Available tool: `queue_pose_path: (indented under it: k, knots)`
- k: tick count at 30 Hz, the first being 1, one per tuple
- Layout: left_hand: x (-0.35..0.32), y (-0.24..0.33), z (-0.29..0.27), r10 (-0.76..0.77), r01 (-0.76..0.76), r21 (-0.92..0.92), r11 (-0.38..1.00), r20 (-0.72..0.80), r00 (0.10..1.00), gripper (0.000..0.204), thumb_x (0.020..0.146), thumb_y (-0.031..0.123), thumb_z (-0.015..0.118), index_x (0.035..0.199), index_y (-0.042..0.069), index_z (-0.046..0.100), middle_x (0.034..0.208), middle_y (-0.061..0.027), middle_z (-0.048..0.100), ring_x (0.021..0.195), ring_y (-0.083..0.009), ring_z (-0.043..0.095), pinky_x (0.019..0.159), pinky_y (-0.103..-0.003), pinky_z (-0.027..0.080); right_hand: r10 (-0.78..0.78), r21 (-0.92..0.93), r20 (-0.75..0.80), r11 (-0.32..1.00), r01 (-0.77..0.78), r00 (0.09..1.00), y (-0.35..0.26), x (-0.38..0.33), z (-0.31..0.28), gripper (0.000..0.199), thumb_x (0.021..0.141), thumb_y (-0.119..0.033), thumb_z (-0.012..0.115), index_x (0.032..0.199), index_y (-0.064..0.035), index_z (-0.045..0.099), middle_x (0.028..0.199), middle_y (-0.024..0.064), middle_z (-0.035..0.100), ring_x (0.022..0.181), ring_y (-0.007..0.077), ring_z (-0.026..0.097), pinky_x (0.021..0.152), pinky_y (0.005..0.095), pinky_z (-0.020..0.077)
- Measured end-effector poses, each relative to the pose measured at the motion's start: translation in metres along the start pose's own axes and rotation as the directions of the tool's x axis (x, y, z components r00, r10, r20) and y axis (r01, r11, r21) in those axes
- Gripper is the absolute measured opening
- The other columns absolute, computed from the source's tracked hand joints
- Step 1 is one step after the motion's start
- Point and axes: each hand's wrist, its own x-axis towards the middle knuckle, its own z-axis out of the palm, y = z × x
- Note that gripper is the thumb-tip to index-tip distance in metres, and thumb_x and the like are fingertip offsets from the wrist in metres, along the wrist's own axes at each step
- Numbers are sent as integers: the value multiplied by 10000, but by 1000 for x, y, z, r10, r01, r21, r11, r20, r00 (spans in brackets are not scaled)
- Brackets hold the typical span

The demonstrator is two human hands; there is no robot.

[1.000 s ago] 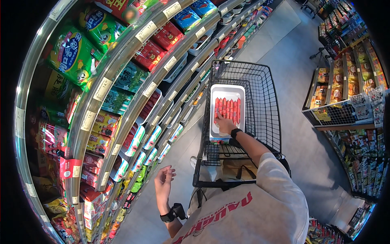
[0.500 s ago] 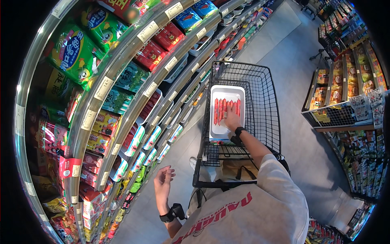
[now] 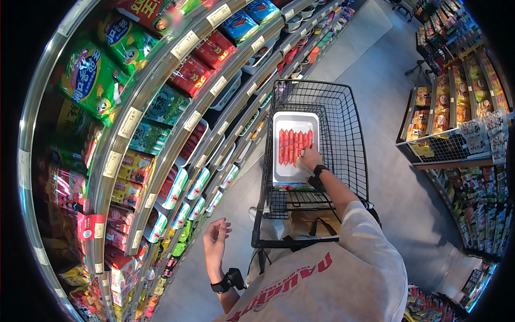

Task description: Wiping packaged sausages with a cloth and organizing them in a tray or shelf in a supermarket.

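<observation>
A white rectangular tray sits in the black wire shopping cart. Inside it, several red-wrapped sausages lie side by side in a row. My right hand reaches in from the right, its fingers curled and pinched at the right-hand end of that row, on the last sausage; the hand partly hides it. Beside the shelves, my left hand hangs in the air left of the cart handle, holding nothing, its fingers loosely bent and slightly apart.
Under the tray lies a colourful flat package. A brown bag rests low in the cart near the handle. Curved shelves of packaged goods rise along the left. Across the grey floor, a display stand stands to the right.
My right hand has shifted from over the middle of the sausages to their right end, uncovering more of them. They lie closer together and more evenly. The left hand stays put.
</observation>
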Motion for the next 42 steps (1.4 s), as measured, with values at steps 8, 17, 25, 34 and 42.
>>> queue_pose_path:
  k: [8, 17, 25, 34, 42]
  knots:
    - [-1, 1, 2, 2, -1, 6, 1000, -10, 1000, 396, 997, 351, 593, 1206, 15, 614, 1035, -97, 702, 898, -166, 672, 791, -302, 503, 32, -51, 50, 998, -30, 998, -1, 7, 2, 407, 845, -160, 630, 1204, 22, 568, 1334, 254, 465, 1051, 405, 646, 880, 490, 541]
    - [-3, -4, 4, 0, 0, 10, 1000, -1, 1000, 385, 996, 341, 597, 1199, 15, 618, 1028, -97, 702, 895, -165, 671, 793, -298, 505, -21, 18, 69, 1000, 20, 997, 10, 10, 15, 512, 802, -228, 695, 1202, 58, 550, 1337, 289, 495, 1089, 421, 627, 894, 483, 538]
    - [-7, -5, 7, 15, -15, 8, 1000, 15, 1000, 393, 997, 348, 593, 1202, 14, 616, 1031, -100, 702, 899, -169, 672, 799, -301, 506, -103, 160, 128, 984, 81, 986, 19, 10, -11, 411, 792, -249, 686, 1069, 46, 616, 1104, 282, 648, 1017, 404, 658, 878, 475, 536]
    - [-12, 2, 7, 10, -10, 6, 1000, -2, 1000, 359, 1000, 313, 595, 1199, 16, 616, 1027, -97, 701, 900, -165, 666, 790, -296, 499, -47, -49, 231, 997, 60, 972, 1, -5, 8, 764, 811, -294, 698, 1423, 12, 358, 1391, 286, 448, 1276, 477, 449, 1004, 509, 461]
    - [-17, -3, 1, 6, -6, -14, 1000, -31, 1000, 335, 1001, 284, 598, 1198, 14, 618, 1017, -95, 701, 893, -157, 663, 780, -290, 498, -17, 84, 117, 996, 7, 993, -9, -9, 4, 663, 793, -236, 700, 1279, 124, 430, 1410, 389, 360, 1205, 468, 534, 992, 444, 480]
